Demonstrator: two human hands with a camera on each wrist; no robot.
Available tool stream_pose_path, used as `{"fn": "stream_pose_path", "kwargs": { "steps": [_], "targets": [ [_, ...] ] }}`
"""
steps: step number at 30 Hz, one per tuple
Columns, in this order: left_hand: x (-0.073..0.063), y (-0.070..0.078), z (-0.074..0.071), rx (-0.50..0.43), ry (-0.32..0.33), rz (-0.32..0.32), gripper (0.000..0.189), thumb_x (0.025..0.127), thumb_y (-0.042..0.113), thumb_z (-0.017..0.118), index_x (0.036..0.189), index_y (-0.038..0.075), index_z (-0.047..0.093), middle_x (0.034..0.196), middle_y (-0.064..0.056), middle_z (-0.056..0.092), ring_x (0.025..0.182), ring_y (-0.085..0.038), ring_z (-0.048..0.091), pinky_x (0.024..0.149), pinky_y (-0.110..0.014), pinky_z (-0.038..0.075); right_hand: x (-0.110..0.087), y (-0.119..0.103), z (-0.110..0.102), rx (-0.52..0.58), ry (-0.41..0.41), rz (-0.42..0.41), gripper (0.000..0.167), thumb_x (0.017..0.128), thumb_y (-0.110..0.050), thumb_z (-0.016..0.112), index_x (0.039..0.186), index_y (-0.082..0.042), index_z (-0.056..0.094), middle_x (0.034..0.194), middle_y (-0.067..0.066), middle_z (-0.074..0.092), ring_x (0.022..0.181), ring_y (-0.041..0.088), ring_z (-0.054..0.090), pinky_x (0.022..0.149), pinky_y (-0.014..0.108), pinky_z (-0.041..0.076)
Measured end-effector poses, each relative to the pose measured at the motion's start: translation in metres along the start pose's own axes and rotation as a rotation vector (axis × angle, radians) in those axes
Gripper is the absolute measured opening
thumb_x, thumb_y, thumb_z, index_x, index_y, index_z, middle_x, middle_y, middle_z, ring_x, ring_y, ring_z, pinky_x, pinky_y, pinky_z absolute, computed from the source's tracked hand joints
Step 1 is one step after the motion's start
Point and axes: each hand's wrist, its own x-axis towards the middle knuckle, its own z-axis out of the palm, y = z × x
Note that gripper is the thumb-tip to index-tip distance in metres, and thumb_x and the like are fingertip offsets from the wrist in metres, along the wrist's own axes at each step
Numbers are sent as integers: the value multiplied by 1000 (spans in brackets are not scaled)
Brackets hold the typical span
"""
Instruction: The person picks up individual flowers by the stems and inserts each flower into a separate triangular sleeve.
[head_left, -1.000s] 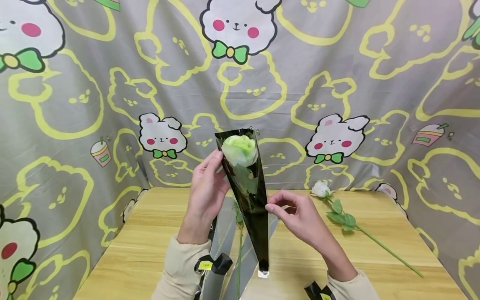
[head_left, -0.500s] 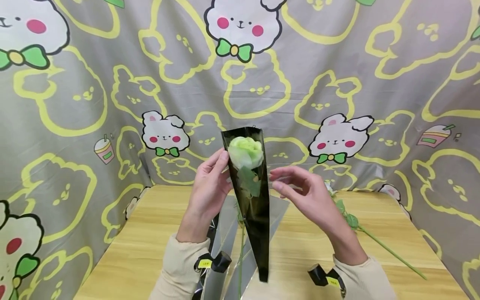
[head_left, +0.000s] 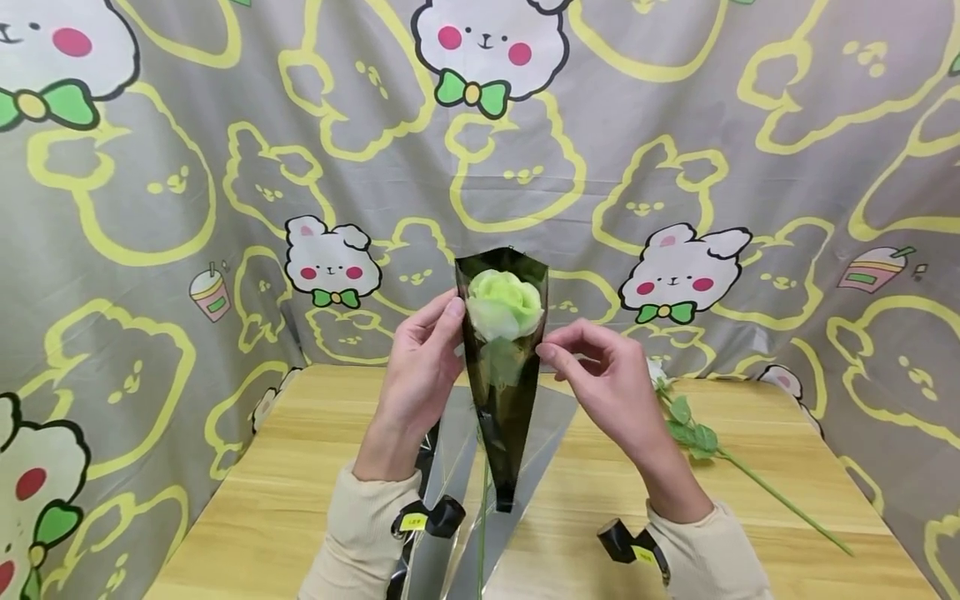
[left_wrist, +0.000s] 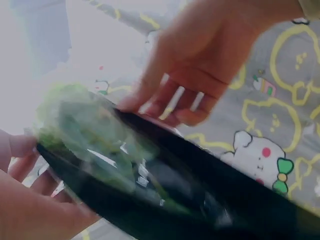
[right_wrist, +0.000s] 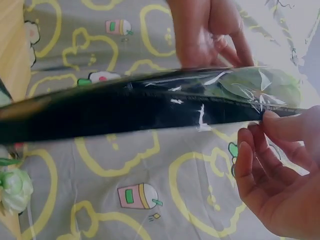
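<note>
A pale green rose stands inside a tapered black flower sleeve with a see-through front, held up above the table. My left hand pinches the sleeve's left edge near the bloom. On the opposite edge, slightly lower, the thumb and fingertips of my right hand pinch the film. In the right wrist view the right thumb presses on the sleeve's edge beside the glossy film. Blurred leaves show through the front in the left wrist view. The narrow bottom of the sleeve points down.
Flat grey-silver sleeves lie on the wooden table, with a green stem over them. A white rose lies at the right, its bloom partly behind my right hand. A patterned curtain surrounds the table.
My right hand let go of the sleeve's lower right edge, moved up and took the edge again near the bloom. The sleeve shifted slightly right and turned, its front now facing the head camera.
</note>
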Motion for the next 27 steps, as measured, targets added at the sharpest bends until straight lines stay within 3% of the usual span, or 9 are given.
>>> {"fn": "stream_pose_path", "kwargs": {
  "steps": [2,5,10,14,17,20,25,27],
  "targets": [
    [-2,-2,-2,22,-39,-13,39,109,17,51,147,9,54,128,-2,65,113,-15,60,85,-30,54,2,-1,1,13,9,-1,7,95,-9,75,93,-2,74,91,7,71,81,18,70,72,32,60],
    [-5,-6,-8,54,-81,-41,70,103,35,61,162,15,30,127,-1,62,112,-12,59,82,-26,54,5,-2,3,22,19,4,8,94,-10,76,93,-3,74,92,7,71,80,21,70,70,36,61],
    [-8,-24,-18,94,-88,-78,100,86,51,79,164,19,24,134,-11,59,114,-18,61,86,-31,56,8,-3,0,12,24,12,7,94,-9,76,92,-2,74,93,7,72,78,21,71,66,35,61],
    [-16,-47,-26,166,-114,-155,92,90,31,82,162,16,27,150,-22,49,130,-30,57,99,-39,52,10,-4,-3,18,36,12,8,94,-9,75,93,-1,74,93,8,71,79,20,71,65,34,61],
    [-26,-64,-31,203,-157,-223,86,93,13,78,162,15,28,147,-23,53,129,-33,58,102,-39,50,13,-3,-3,38,47,16,8,95,-9,75,93,-1,74,94,9,71,79,19,70,64,35,61],
    [-33,-73,-32,242,-153,-225,79,92,5,76,159,12,36,138,-22,62,121,-30,65,99,-37,52,15,1,-1,61,55,21,9,95,-10,76,93,-1,74,94,10,70,79,21,70,63,36,61],
    [-38,-68,-36,331,-29,-167,60,88,-3,77,143,2,55,123,-18,71,104,-21,71,90,-33,56,10,14,-7,93,66,73,15,97,-15,74,104,-1,75,98,11,71,83,24,70,66,38,61],
    [-40,-64,-43,327,23,-176,56,86,-7,75,139,-1,57,119,-16,72,101,-20,72,87,-33,57,4,24,-10,94,68,125,20,98,-19,73,109,-2,75,101,13,71,85,23,71,69,38,61]
  ]
}}
